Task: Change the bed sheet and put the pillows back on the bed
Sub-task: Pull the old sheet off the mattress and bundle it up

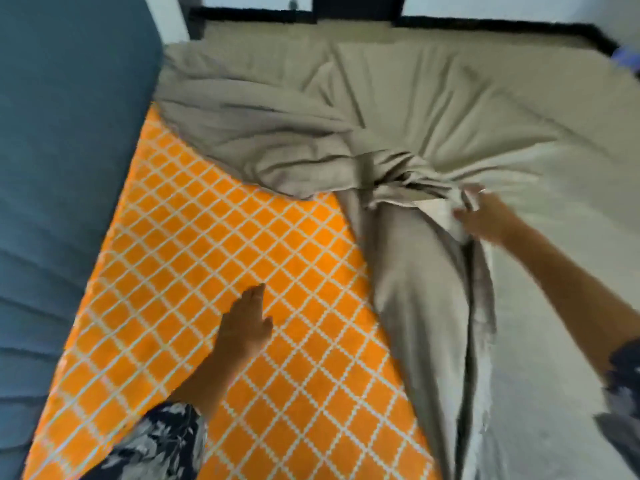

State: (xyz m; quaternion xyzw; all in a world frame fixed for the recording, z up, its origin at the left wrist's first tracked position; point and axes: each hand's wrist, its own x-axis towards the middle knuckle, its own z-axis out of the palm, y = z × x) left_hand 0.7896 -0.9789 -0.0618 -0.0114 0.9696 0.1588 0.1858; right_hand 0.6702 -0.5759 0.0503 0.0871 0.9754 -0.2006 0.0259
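The fingers of the right hand gripped the bunched beige sheet, and the left hand lay open on the orange sheet; pulling slowly would work best.

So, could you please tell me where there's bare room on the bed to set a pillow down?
The orange lattice surface is free between the blue headboard and the bunched beige sheet, beyond the left hand. It is crowded where the right hand grips the folds.
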